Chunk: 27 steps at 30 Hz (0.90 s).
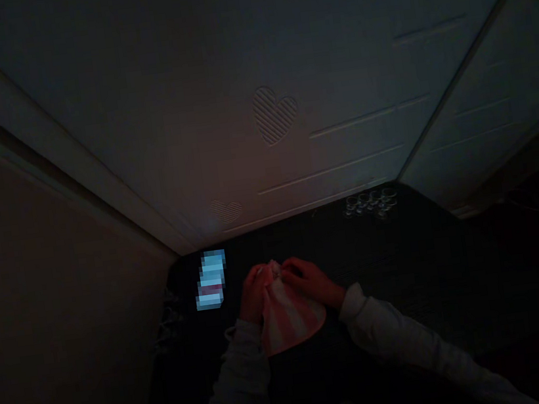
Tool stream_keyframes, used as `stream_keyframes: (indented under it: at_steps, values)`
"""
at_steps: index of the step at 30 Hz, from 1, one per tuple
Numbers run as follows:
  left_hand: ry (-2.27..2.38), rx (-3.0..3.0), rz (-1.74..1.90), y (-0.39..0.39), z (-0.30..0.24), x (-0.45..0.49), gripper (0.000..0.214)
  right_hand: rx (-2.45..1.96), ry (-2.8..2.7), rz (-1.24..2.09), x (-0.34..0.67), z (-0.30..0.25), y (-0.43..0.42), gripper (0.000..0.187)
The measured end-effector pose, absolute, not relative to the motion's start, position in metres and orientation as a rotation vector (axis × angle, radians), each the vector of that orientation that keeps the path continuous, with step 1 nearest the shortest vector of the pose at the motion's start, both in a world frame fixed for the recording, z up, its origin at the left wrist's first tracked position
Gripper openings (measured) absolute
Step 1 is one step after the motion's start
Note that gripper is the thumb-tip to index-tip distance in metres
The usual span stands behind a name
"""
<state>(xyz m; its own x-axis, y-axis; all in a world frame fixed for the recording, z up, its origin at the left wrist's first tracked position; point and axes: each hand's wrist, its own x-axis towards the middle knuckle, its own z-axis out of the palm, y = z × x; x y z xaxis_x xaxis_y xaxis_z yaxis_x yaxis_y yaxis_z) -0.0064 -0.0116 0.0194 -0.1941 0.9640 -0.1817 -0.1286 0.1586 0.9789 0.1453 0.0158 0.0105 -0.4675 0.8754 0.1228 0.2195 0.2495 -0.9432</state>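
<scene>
The scene is very dark. My left hand (253, 295) and my right hand (311, 281) meet at the top of a small pink-and-white striped cloth piece (289, 315) that hangs down between them over a dark surface (408, 276). Both hands have their fingers curled and pinch the cloth's upper edge, the left on its left side, the right on its right side. Pale long sleeves cover both forearms.
A lit phone screen (211, 280) lies on the dark surface just left of my left hand. Several small clear rings or glass pieces (370, 203) sit at the back right. A pale panelled wall with a striped heart (274, 114) rises behind.
</scene>
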Motion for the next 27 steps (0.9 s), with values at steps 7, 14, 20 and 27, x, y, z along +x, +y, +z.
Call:
stream_keyframes:
  at_steps: [7, 14, 20, 27]
  values:
    - [1.352, 0.901, 1.236, -0.0118, 0.0198, -0.0072, 0.028, -1.004, -1.859, 1.238, 0.1454, 0.013, 0.0153, 0.02]
    - [1.356, 0.884, 1.253, -0.0112, 0.0208, -0.0059, 0.026, -0.999, -1.862, 1.233, 0.1452, 0.0129, 0.0157, 0.019]
    - [1.35, 0.877, 1.261, -0.0115, 0.0201, -0.0057, 0.028, -1.009, -1.868, 1.228, 0.1452, 0.0107, 0.0164, 0.019]
    - [1.396, 0.894, 1.256, -0.0135, 0.0262, -0.0047, 0.027, -0.992, -1.854, 1.25, 0.145, 0.0111, 0.0156, 0.019]
